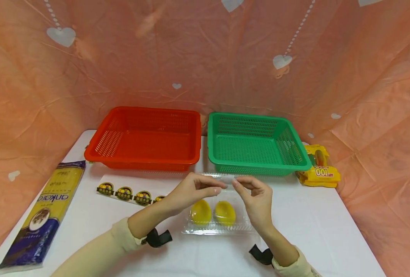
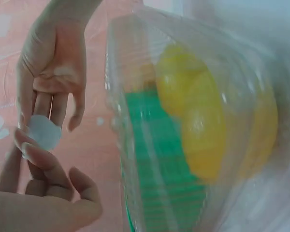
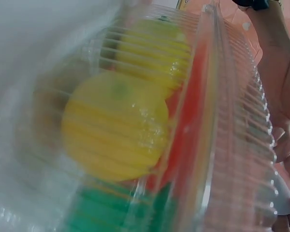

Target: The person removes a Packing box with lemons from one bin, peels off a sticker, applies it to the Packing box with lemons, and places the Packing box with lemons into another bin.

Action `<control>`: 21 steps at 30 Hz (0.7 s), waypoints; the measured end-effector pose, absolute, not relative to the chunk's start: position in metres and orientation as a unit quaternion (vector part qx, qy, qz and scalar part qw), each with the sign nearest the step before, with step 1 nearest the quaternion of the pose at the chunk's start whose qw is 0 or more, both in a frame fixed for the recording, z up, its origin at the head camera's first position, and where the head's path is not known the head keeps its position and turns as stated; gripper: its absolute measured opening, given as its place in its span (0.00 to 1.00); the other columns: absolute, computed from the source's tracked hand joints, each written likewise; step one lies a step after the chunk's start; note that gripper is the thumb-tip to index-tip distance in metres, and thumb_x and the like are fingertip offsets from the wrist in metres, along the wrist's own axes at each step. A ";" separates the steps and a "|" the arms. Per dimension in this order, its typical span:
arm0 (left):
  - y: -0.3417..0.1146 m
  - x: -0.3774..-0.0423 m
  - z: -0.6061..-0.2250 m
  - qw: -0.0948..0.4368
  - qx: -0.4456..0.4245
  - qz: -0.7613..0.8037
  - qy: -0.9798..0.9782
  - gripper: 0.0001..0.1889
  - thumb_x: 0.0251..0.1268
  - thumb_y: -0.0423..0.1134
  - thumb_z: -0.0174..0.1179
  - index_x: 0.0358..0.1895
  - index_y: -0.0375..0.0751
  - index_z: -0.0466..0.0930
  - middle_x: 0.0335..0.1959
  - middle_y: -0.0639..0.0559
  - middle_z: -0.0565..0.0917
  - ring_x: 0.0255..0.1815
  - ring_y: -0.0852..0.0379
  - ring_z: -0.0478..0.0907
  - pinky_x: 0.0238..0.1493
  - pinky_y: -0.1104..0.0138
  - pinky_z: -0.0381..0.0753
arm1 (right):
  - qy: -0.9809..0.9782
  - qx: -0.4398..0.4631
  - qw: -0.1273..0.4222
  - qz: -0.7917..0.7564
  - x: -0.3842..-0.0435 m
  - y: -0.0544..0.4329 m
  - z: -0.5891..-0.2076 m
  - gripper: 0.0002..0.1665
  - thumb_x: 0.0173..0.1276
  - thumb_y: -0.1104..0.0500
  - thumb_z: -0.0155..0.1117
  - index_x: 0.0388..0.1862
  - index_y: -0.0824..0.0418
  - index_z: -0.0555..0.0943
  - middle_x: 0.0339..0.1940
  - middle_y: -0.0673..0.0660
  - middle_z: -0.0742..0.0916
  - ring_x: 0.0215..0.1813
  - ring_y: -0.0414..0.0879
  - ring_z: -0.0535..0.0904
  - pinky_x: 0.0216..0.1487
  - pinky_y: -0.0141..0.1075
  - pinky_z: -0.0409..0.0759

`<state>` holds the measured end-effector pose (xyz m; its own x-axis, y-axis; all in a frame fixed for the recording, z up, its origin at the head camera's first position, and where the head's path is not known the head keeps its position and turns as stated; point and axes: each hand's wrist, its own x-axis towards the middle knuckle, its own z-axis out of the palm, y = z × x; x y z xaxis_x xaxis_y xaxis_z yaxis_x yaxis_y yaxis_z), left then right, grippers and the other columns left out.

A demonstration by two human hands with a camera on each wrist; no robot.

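Above a clear plastic clamshell box (image 1: 218, 232), both hands meet at a small whitish round sticker (image 1: 228, 179). My right hand (image 1: 258, 198) pinches its right edge between thumb and index finger. The thumb and fingertips of my left hand (image 1: 198, 188) pinch at its near left edge. In the left wrist view the sticker (image 2: 44, 132) shows its plain pale side, overlapped by left fingertips. Rounded yellow fruits (image 3: 116, 125) lie inside the box, under ribbed clear plastic. The right wrist view catches only a few right fingertips at its edge.
A strip of round black-and-yellow labels (image 1: 124, 193) lies left of the box. Behind stand a red basket (image 1: 149, 163) and a green basket (image 1: 260, 167). A long purple-and-yellow packet (image 1: 42, 215) lies far left, a yellow packet (image 1: 318, 175) at the right.
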<state>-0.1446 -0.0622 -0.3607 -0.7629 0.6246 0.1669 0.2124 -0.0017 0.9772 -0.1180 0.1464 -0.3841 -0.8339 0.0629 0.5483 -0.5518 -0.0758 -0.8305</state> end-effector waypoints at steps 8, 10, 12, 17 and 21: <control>-0.055 -0.145 -0.360 0.179 0.206 0.694 0.667 0.16 0.74 0.39 0.57 0.45 0.24 0.84 0.35 0.51 0.86 0.46 0.51 0.79 0.62 0.51 0.71 | -0.676 0.276 0.208 0.650 -0.119 0.146 -0.388 0.12 0.59 0.81 0.65 0.40 0.72 0.85 0.45 0.58 0.89 0.57 0.52 0.81 0.62 0.40 0.75; -0.053 -0.145 -0.360 0.169 0.193 0.699 0.668 0.17 0.73 0.39 0.58 0.41 0.23 0.83 0.32 0.52 0.85 0.44 0.52 0.79 0.61 0.51 0.70 | -0.682 0.300 0.200 0.636 -0.119 0.145 -0.388 0.14 0.58 0.80 0.66 0.41 0.69 0.85 0.48 0.59 0.89 0.62 0.56 0.78 0.63 0.41 0.75; -0.052 -0.143 -0.360 0.161 0.180 0.700 0.672 0.15 0.71 0.38 0.60 0.40 0.24 0.84 0.31 0.53 0.85 0.42 0.52 0.79 0.59 0.51 0.71 | -0.681 0.321 0.195 0.628 -0.119 0.145 -0.389 0.16 0.57 0.81 0.67 0.41 0.68 0.86 0.50 0.60 0.88 0.64 0.57 0.76 0.63 0.40 0.75; -0.053 -0.142 -0.361 0.155 0.168 0.691 0.686 0.09 0.66 0.33 0.61 0.41 0.28 0.83 0.33 0.51 0.85 0.41 0.54 0.81 0.55 0.56 0.77 | -0.662 0.348 0.166 0.643 -0.120 0.147 -0.387 0.15 0.58 0.80 0.66 0.43 0.70 0.85 0.56 0.68 0.84 0.64 0.58 0.75 0.65 0.42 0.73; -0.055 -0.142 -0.361 0.149 0.188 0.674 0.699 0.08 0.63 0.30 0.58 0.41 0.28 0.80 0.37 0.48 0.85 0.40 0.54 0.80 0.49 0.63 0.79 | -0.667 0.311 0.139 0.662 -0.121 0.150 -0.384 0.11 0.61 0.78 0.65 0.43 0.73 0.83 0.63 0.68 0.79 0.62 0.54 0.77 0.60 0.38 0.76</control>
